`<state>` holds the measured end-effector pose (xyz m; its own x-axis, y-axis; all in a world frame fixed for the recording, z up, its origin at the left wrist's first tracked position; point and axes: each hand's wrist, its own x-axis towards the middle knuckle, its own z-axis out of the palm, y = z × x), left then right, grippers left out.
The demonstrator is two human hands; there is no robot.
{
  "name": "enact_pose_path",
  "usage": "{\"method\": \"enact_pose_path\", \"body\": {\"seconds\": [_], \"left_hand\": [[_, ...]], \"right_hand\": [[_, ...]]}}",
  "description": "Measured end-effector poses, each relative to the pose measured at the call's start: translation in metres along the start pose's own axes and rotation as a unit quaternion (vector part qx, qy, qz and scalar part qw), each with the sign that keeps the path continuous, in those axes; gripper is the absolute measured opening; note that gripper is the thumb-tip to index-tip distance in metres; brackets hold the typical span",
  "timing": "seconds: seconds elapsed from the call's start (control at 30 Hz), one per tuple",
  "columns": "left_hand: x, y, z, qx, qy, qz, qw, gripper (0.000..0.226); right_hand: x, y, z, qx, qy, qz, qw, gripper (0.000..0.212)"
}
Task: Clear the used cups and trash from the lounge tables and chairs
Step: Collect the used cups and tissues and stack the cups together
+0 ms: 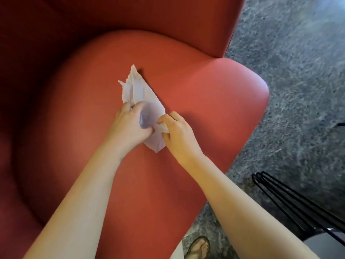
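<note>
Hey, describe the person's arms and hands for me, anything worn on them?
Both arms are bare to the frame's edge: no sleeves, gloves, watch or rings visible. The left hand and right hand are uncovered. A small dark mark sits on the left forearm near the wrist, too small to identify.

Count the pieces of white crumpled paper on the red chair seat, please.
1. The white crumpled paper napkin lies mid-seat on the red leather chair, gripped by the left hand and right hand; more may hide underneath.
</note>
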<state>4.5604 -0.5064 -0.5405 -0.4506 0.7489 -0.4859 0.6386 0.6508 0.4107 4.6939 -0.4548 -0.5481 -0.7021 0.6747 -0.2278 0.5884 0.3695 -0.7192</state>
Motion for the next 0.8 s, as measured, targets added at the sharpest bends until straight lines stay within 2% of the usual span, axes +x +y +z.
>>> {"method": "enact_pose_path", "body": {"seconds": [0.17, 0.37, 0.47, 0.63, 0.8], "left_hand": [[-0.037, 0.02, 0.004, -0.027, -0.06, 0.045, 0.997, 0.079], [-0.077, 0.079, -0.011, -0.096, -0.032, 0.08, 0.992, 0.106], [-0.1, 0.117, -0.017, -0.148, -0.017, 0.141, 0.979, 0.112], [-0.164, 0.192, -0.016, -0.213, -0.061, 0.281, 0.934, 0.098], [-0.245, 0.271, 0.002, -0.228, -0.141, 0.358, 0.895, 0.08]], "right_hand": [[-0.024, -0.014, -0.036, 0.056, 0.068, 0.007, 0.996, 0.024], [-0.081, -0.036, -0.102, 0.094, 0.105, 0.015, 0.99, 0.019], [-0.12, -0.039, -0.129, 0.122, 0.144, 0.015, 0.982, 0.013], [-0.199, -0.042, -0.176, 0.166, 0.222, 0.028, 0.96, 0.008], [-0.3, -0.04, -0.235, 0.188, 0.312, 0.058, 0.929, 0.013]]}}
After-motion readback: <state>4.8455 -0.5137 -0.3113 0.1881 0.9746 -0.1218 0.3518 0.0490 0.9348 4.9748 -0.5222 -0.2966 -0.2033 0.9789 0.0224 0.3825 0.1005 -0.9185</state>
